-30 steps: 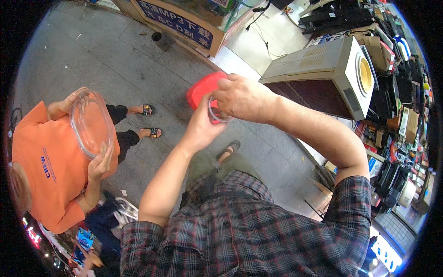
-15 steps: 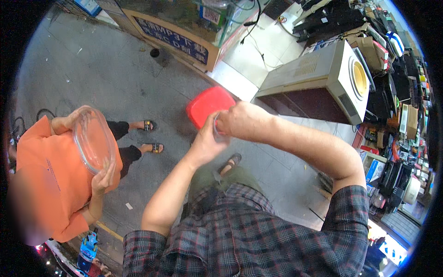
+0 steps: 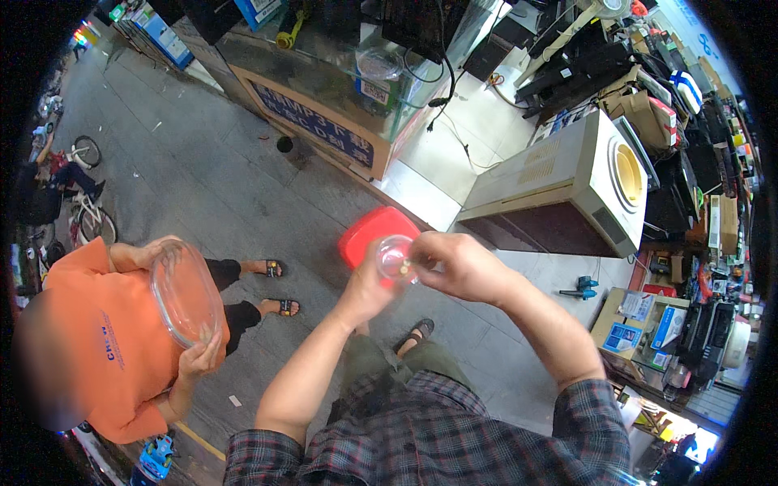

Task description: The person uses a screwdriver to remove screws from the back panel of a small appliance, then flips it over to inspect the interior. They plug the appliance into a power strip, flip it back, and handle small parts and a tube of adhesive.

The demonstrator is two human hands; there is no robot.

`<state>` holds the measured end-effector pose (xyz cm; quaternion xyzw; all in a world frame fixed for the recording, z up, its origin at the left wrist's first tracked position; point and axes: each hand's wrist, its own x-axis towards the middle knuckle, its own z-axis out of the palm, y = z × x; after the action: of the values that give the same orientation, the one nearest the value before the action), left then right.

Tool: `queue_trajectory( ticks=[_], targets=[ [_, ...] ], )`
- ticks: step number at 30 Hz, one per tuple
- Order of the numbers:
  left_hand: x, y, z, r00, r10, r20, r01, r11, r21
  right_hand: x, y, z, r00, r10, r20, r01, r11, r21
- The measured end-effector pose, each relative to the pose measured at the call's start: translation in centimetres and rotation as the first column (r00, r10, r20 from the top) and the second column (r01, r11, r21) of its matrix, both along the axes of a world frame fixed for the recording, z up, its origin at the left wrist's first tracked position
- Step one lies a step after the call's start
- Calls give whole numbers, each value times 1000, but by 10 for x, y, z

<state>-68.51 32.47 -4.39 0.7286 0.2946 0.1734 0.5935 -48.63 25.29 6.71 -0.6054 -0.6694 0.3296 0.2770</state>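
Observation:
My left hand (image 3: 365, 287) is wrapped round a small clear cup (image 3: 392, 249), its open mouth facing up. Inside the cup, a few small yellowish bits (image 3: 405, 266) show, too small to name. My right hand (image 3: 462, 266) is at the cup's right rim with its fingers curled and pinched together; whatever they hold, if anything, is hidden. Just beyond the cup, partly covered by my left hand, is a red square stool-like top (image 3: 366, 229). To my left, a person in an orange shirt (image 3: 121, 324) holds a clear oval dish (image 3: 185, 293) in both hands.
A glass display counter (image 3: 324, 77) stands ahead. A large beige cabinet-like appliance (image 3: 551, 182) sits at the right, near stacked boxes and electronics (image 3: 648, 324). Dark cables (image 3: 446, 89) hang by the counter. Grey paving (image 3: 203, 154) runs to the left, with bicycles (image 3: 89, 215) farther off.
My right hand has drawn from over the cup's mouth to its right side, uncovering the cup's inside. My view has shifted, so both hands and the stool-like top appear lower.

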Motion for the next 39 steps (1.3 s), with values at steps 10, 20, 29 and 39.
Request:
queue_trajectory(
  ticks=[10, 20, 29, 39],
  targets=[
    [87, 206, 51, 915, 300, 270, -395, 804, 444, -43, -138, -69, -24, -620, -784, 19, 784, -620],
    [147, 313, 49, 890, 431, 149, -415, 629, 657, -95, -186, -85, -216, -704, -677, -108, 706, -700],
    [82, 220, 35, 752, 542, 376, -642, 733, 227, -87, -82, -53, -57, -708, -704, -67, 706, -705],
    [-233, -181, -184, 846, 441, -299, -512, 828, -227, -203, 106, -4, 490, -275, -827, -388, 781, -489]
  ],
)
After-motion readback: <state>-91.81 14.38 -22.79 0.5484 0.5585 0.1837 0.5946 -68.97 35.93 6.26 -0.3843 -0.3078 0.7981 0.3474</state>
